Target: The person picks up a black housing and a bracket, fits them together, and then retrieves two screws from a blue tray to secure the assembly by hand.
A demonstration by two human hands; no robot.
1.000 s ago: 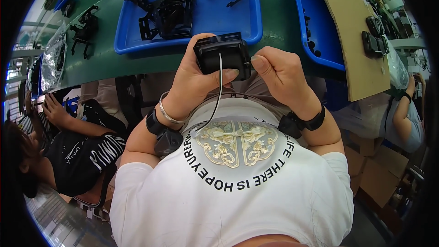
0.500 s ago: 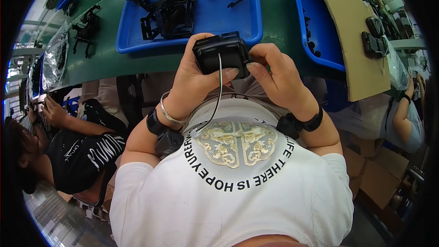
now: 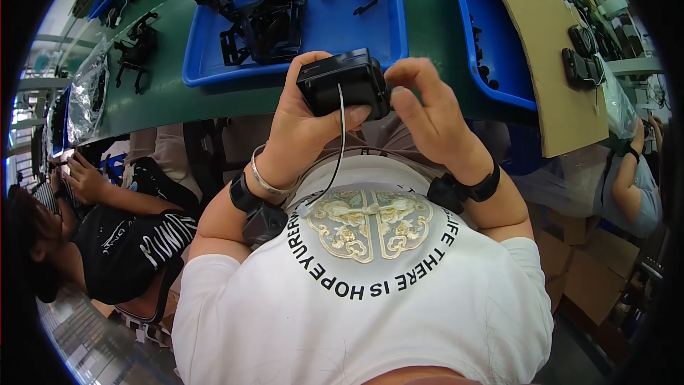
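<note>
A black box-shaped device point(image 3: 343, 84) with rounded edges is gripped in my left hand point(image 3: 306, 117), the thumb across its near side and the fingers behind. From it a thin white cable point(image 3: 342, 142) hangs down to a small pale connector point(image 3: 305, 209) against my shirt. My right hand point(image 3: 429, 110) is at the device's right side, thumb and forefinger apart, with nothing visible between them. Whether the forefinger touches the casing I cannot tell. Beyond my hands lies a blue tray point(image 3: 356, 36) with several black metal brackets point(image 3: 274, 25).
A second blue tray point(image 3: 509, 64) at the right holds small black parts, with a cardboard sheet point(image 3: 552, 71) over its edge. More black brackets point(image 3: 135, 50) lie on the green table point(image 3: 160, 93) at the left, near clear plastic point(image 3: 87, 100). People sit at both sides.
My right thumb has come away from the device's side and from the forefinger, so the fingers have spread. The device has tilted slightly in my left hand.
</note>
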